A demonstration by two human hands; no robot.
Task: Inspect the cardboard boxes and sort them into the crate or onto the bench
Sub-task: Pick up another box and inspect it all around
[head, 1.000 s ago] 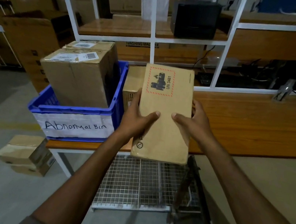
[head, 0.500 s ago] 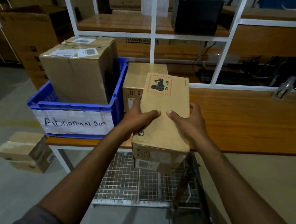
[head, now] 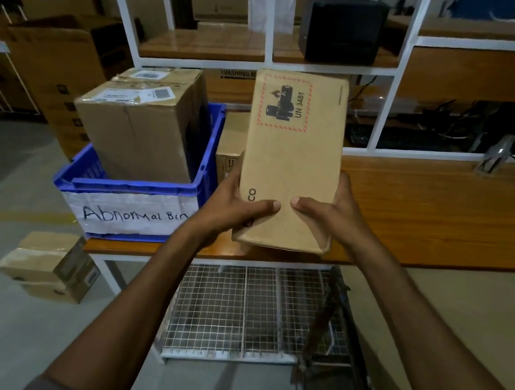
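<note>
Box (head: 290,166) between the fingers (head: 264,204), crate (head: 136,191) holding a carton (head: 138,137) left of the fingers, bench (head: 430,214) behind them, wire rack (head: 248,313) below.

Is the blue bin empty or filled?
Not empty: a big cardboard box sits in the blue bin, rising well above its rim.

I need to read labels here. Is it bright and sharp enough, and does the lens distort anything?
Head view: dim warm light, but UN 3481 on the held box and Abnormal Bin on the blue crate read clearly. Head view: shipping labels on the crated box are too soft to read. Head view: the wide lens splays the white shelf posts.
</note>
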